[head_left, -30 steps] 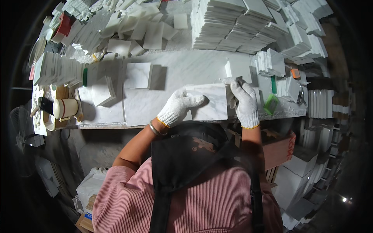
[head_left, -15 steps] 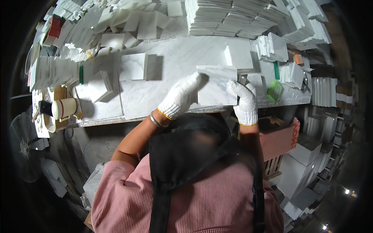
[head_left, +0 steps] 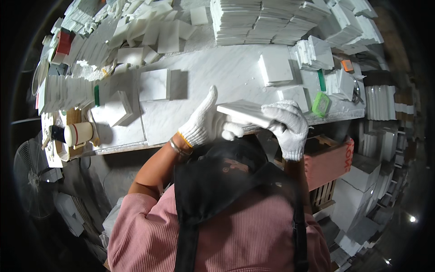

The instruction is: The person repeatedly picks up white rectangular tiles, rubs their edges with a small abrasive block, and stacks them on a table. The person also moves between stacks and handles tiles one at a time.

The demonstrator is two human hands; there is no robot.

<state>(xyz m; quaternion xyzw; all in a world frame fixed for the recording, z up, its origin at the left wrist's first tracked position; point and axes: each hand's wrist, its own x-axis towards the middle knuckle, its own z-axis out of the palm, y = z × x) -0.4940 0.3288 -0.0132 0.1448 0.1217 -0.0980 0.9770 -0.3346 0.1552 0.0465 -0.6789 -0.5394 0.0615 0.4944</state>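
Observation:
Both my hands wear white knit gloves and hold a flat white box (head_left: 242, 114) lifted off the white worktable (head_left: 217, 77), close under my head. My left hand (head_left: 206, 122) grips its left end with the thumb pointing up. On the box's right end my right hand (head_left: 287, 122) is wrapped over the top. The box is tilted, its edge toward me. A black apron and pink striped shirt fill the lower picture.
Stacks of flat white boxes (head_left: 267, 20) line the back of the table. Loose white boxes (head_left: 154, 84) lie at left and centre. A green tape holder (head_left: 321, 103) sits at right, a white cup (head_left: 78, 134) at left. A fan (head_left: 31, 177) stands low left; a reddish crate (head_left: 328, 161) is under the table.
The white box was lying on the table under my hands; both hands have lifted it off the surface and drawn it toward me, tilting it.

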